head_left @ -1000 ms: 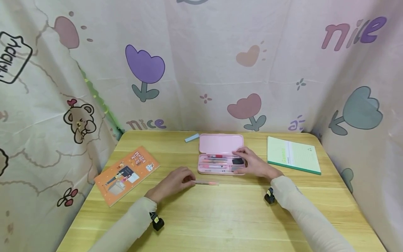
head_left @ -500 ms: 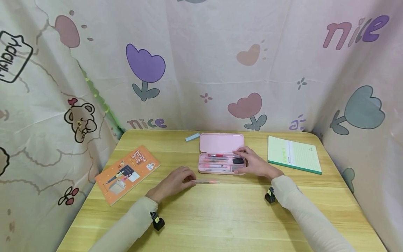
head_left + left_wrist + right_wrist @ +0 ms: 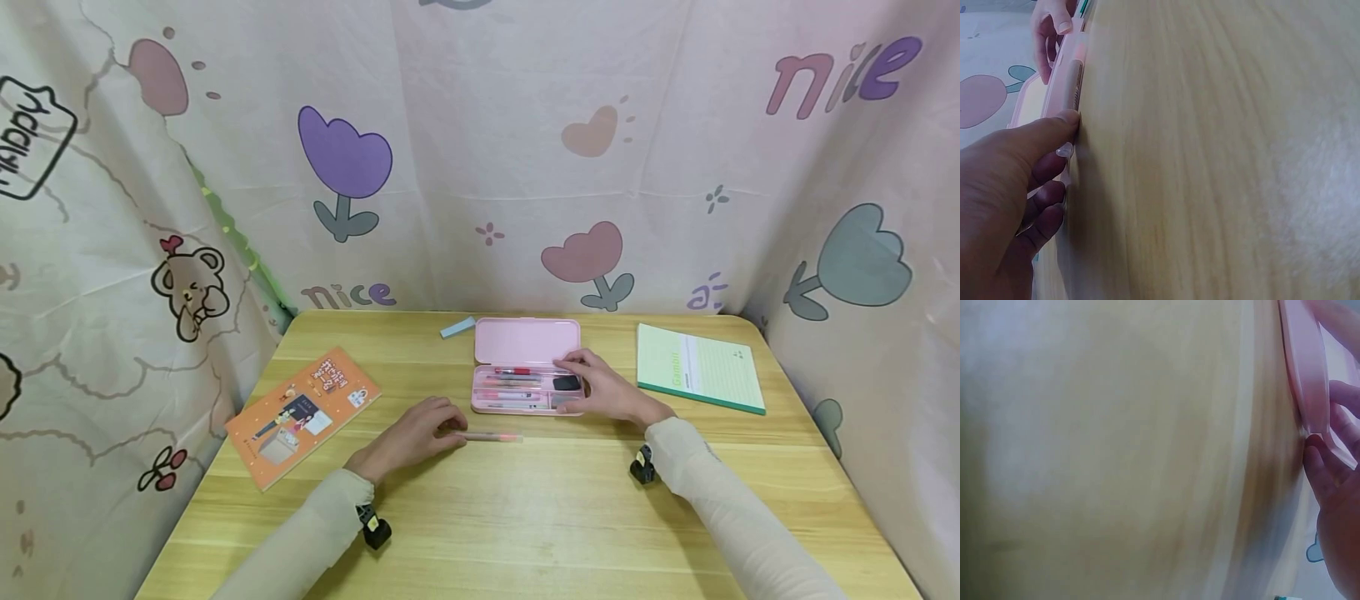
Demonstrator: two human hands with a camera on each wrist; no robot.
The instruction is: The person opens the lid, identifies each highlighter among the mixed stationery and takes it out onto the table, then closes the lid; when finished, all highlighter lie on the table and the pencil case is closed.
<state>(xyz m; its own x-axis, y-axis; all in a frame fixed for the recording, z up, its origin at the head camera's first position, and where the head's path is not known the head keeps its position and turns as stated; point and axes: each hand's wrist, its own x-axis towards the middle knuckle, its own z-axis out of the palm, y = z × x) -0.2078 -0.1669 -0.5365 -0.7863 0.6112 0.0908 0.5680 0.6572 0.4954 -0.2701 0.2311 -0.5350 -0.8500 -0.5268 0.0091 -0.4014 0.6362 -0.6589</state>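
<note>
My left hand (image 3: 412,433) pinches one end of a slim pen (image 3: 491,436) between thumb and fingers, low over the table just in front of the pencil case. In the left wrist view the pen (image 3: 1074,84) points away from the thumb, its far end pink under a clear tip. The pink pencil case (image 3: 527,342) lies open, lid back, with several pens and a black item (image 3: 566,383) inside. My right hand (image 3: 603,392) grips the case's right end, thumb at the front edge and fingers further back. The right wrist view shows fingers around the pink case wall (image 3: 1311,375).
An orange booklet (image 3: 303,417) lies at the left of the wooden table (image 3: 525,525). On the right is a pale green notebook (image 3: 701,367). A small light blue strip (image 3: 457,327) sits left of the case lid. Patterned curtains (image 3: 480,150) enclose the back and sides.
</note>
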